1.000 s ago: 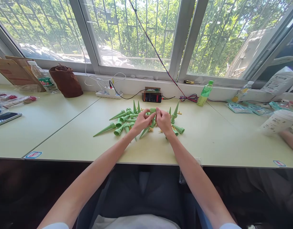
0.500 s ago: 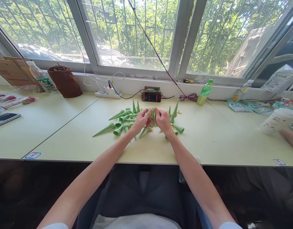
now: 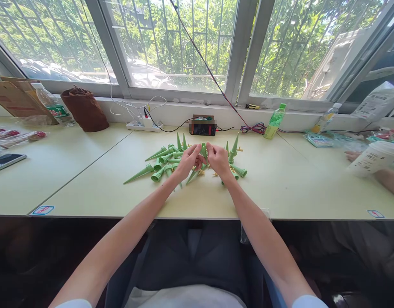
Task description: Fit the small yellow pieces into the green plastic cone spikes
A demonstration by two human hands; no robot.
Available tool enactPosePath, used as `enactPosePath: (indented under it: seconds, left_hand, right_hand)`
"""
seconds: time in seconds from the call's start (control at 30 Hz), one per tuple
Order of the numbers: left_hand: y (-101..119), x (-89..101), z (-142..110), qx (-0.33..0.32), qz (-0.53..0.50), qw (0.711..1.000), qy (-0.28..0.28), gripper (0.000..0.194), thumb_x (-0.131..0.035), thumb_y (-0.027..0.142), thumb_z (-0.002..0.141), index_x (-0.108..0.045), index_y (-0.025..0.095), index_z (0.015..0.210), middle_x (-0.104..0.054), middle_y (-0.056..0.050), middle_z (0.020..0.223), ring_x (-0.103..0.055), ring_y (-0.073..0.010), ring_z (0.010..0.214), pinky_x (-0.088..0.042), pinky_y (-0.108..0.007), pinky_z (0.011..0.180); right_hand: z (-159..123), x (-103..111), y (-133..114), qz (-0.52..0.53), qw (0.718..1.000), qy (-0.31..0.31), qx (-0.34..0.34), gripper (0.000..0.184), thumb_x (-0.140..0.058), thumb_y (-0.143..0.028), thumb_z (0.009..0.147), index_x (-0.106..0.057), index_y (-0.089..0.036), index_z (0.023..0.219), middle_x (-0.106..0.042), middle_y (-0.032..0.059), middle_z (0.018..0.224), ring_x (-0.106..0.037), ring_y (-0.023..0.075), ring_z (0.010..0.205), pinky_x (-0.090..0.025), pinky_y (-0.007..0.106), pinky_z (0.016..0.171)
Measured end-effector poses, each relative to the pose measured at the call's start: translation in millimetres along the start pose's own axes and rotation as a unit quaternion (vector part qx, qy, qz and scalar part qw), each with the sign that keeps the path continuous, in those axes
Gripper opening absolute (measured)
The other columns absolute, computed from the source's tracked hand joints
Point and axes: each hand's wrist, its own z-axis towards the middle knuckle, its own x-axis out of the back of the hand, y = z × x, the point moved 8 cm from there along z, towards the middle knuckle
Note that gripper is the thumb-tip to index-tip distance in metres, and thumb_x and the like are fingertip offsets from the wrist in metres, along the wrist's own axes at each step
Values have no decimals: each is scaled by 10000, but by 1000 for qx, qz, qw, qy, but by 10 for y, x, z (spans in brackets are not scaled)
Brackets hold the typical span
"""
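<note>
Between my two hands stands a green plastic watering spike (image 3: pixel 203 150), its wide open end up. My left hand (image 3: pixel 190 162) is closed on its left side, fingers curled. My right hand (image 3: pixel 219 160) pinches it from the right; whether a small part is also in those fingers is hidden. More green spikes lie in a loose pile to the left, such as one long spike (image 3: pixel 138 174) with its tip toward the left. Right of my hands a spike (image 3: pixel 234 149) with a yellow valve points up, and another (image 3: pixel 239 170) lies on its side. Small yellow valves (image 3: pixel 201 173) show below my hands.
A phone (image 3: pixel 203 128) leans at the back of the table (image 3: pixel 280 192), near a power strip (image 3: pixel 144 125). A green bottle (image 3: pixel 275 121) and bundled wires (image 3: pixel 253 128) are behind right. At far right another person's hand (image 3: pixel 352 155) is beside a white cup (image 3: pixel 378 158). A brown bag (image 3: pixel 84 109) stands left.
The held spike's open end now shows more clearly above my fingers. My hands stay nearly in place. At far right, the other person's hand has come into view behind the cup.
</note>
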Motion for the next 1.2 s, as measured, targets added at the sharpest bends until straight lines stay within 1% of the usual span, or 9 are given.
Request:
enactPosePath:
  seconds: [0.17, 0.3, 0.47, 0.57, 0.67, 0.77, 0.9, 1.03, 1.2]
  left_hand:
    - [-1, 8, -1, 3, -24, 1000, -7, 387, -645, 537, 795, -471, 200, 870, -631, 15, 648, -504, -84, 383, -306, -191, 330]
    - [37, -13, -13, -20, -37, 999, -25, 375, -700, 457, 765, -515, 196, 961, -643, 7, 737, -527, -81, 430, -323, -189, 341]
    - [82, -34, -36, -39, -14, 999, -35, 421, -719, 412, 759, -573, 189, 1084, -625, -1, 759, -526, -76, 456, -349, -192, 362]
    - [91, -45, -42, -42, -8, 998, -37, 433, -718, 412, 761, -583, 197, 1112, -616, -2, 763, -531, -77, 464, -350, -192, 369]
    - [83, -48, -39, -39, -11, 999, -34, 431, -703, 456, 769, -588, 207, 1101, -610, -4, 786, -537, -77, 472, -346, -189, 365]
    - [63, -43, -26, -27, -24, 999, -26, 439, -639, 543, 805, -601, 201, 1077, -589, -2, 761, -530, -78, 456, -341, -192, 355]
    - [38, 7, -5, -13, -31, 999, 8, 486, -587, 612, 817, -624, 176, 1029, -568, 2, 690, -506, -74, 425, -334, -197, 352]
    - [36, 40, 6, -13, -28, 999, 30, 457, -641, 574, 783, -631, 157, 972, -550, 12, 647, -493, -75, 411, -325, -201, 345]
    - [25, 54, 14, -8, -33, 999, 31, 310, -639, 452, 792, -612, 162, 899, -515, 27, 622, -488, -82, 404, -329, -207, 344]
  right_hand:
    - [7, 10, 6, -9, 1000, 5, -4, 543, -297, -508, 981, -373, -208, 535, -456, -6, 487, -377, 128, 507, -284, 282, 555]
    - [11, 47, 23, 3, 1000, 24, -10, 528, -329, -515, 971, -366, -208, 543, -470, -5, 498, -370, 127, 504, -266, 282, 543]
    - [12, 67, 26, 14, 999, 29, -14, 525, -337, -526, 968, -409, -206, 558, -495, 2, 508, -436, 137, 519, -284, 275, 548]
    - [11, 64, 35, 12, 999, 27, -18, 524, -335, -531, 969, -437, -206, 571, -517, 12, 523, -495, 149, 548, -300, 272, 555]
    - [8, 57, 47, 6, 999, 28, -23, 538, -334, -541, 966, -427, -207, 555, -512, 12, 504, -501, 151, 541, -308, 273, 553]
    - [2, 26, 46, 22, 999, 16, -22, 542, -342, -543, 961, -429, -205, 547, -519, 12, 501, -525, 150, 537, -327, 266, 551]
    - [-5, -40, 47, 48, 998, -16, -23, 531, -336, -553, 957, -531, -198, 614, -541, 17, 526, -596, 166, 598, -370, 256, 575]
    - [-2, -60, 54, 44, 999, -24, -21, 556, -332, -584, 947, -538, -194, 608, -551, 21, 529, -595, 168, 606, -384, 258, 591]
    - [-7, -85, 46, 50, 998, -42, -17, 540, -348, -575, 947, -560, -194, 628, -543, 18, 531, -592, 170, 638, -379, 255, 600]
